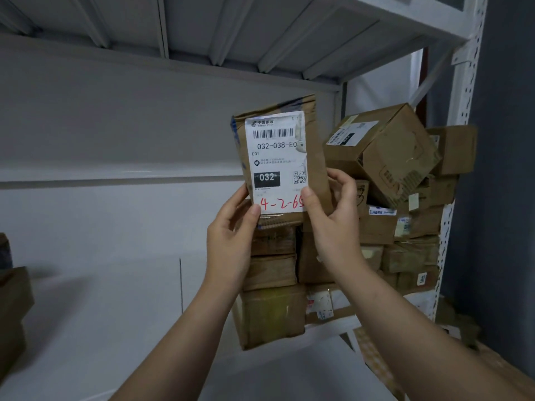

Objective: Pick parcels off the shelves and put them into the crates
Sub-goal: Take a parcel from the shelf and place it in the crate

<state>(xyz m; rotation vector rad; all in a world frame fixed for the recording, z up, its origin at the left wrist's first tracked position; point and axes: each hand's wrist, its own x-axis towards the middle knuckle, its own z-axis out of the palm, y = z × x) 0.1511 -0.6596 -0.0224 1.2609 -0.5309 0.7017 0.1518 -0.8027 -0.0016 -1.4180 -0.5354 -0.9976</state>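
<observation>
A flat brown cardboard parcel with a white shipping label reading 032-038 and red handwriting is held upright in front of the shelf. My left hand pinches its lower left corner with the thumb on the label. My right hand grips its lower right edge, thumb on the front and fingers behind. Behind it a stack of brown parcels fills the right end of the white shelf. No crate is in view.
A tilted box lies on top of the stack. The upper shelf's underside is close above. A white perforated upright stands at right. A brown box sits at the left edge, and more parcels lie lower right.
</observation>
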